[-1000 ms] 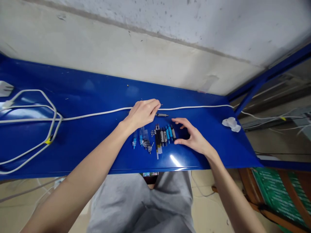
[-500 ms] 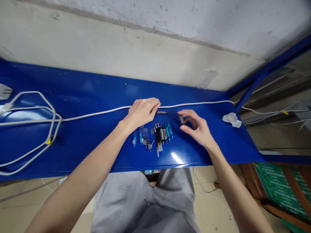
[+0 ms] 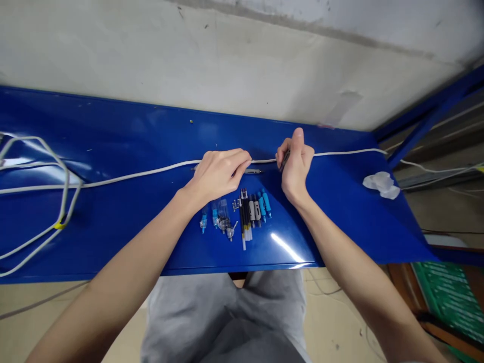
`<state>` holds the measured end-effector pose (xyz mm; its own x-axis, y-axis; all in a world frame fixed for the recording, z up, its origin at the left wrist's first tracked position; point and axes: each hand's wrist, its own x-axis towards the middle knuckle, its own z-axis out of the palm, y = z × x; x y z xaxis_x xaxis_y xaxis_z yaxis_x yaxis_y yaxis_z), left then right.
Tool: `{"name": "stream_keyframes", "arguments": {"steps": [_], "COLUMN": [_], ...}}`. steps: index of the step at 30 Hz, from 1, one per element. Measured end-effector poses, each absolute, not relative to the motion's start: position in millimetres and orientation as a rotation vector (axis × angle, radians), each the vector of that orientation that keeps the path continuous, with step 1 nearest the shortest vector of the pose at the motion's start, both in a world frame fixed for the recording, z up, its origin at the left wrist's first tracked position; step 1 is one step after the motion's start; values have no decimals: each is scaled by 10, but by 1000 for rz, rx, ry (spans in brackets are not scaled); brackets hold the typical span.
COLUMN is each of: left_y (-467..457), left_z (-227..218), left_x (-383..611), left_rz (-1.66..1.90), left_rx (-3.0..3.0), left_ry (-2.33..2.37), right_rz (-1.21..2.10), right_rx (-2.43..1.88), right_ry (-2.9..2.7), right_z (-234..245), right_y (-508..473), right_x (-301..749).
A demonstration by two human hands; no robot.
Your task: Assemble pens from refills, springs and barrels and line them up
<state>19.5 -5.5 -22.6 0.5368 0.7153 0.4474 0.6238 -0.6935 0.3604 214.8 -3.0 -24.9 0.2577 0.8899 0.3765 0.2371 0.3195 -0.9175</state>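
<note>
My left hand (image 3: 223,172) is closed in a pinch over the middle of the table; whatever its fingertips hold is too small to make out. Beneath it lies a pen with a grey grip (image 3: 252,171), its middle covered by the hand. To the right, my right hand (image 3: 297,164) is wrapped round a grey pen grip (image 3: 286,159), mostly hidden by the fingers, thumb pointing up. Nearer me are several ink refills (image 3: 245,219), grey grips (image 3: 254,210), blue grips (image 3: 264,202), small metallic pieces (image 3: 236,203) and clear pen barrels (image 3: 224,214).
A white cable (image 3: 151,174) crosses the blue table (image 3: 124,232) behind the parts and passes under both hands. Its loops (image 3: 62,201) lie at the left. Crumpled white paper (image 3: 381,185) sits at the right, near a blue metal frame (image 3: 419,126). A wall rises behind.
My right hand has moved up and away from me, turning thumb-up and closing round the grey grip. My left hand keeps its pinch in nearly the same place. The view has shifted slightly.
</note>
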Motion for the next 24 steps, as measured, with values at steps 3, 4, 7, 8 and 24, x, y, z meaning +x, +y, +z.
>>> {"name": "stream_keyframes", "arguments": {"steps": [3,4,7,8,24], "left_y": [-87,-95,-106,-104,-58], "left_z": [-203,-198,-194,-194,-202], "left_x": [209,211,214,215,187], "left_rz": [850,844,829,826,936], "left_rx": [2620,2625,2648,2654,2581], "left_ry": [1151,1154,1161,1161,1214], "right_rz": [707,746,861,899,1091], "right_rx": [-1177,-1167,-1151,-1146,-1041], "right_ry": [-1264,-1259,-1256,-1262,-1304], "right_z": [-254,-256,-277,-286,-273], "right_y": [-38,-25,18,26,16], "right_x": [2117,2103,2077,2076,2094]}}
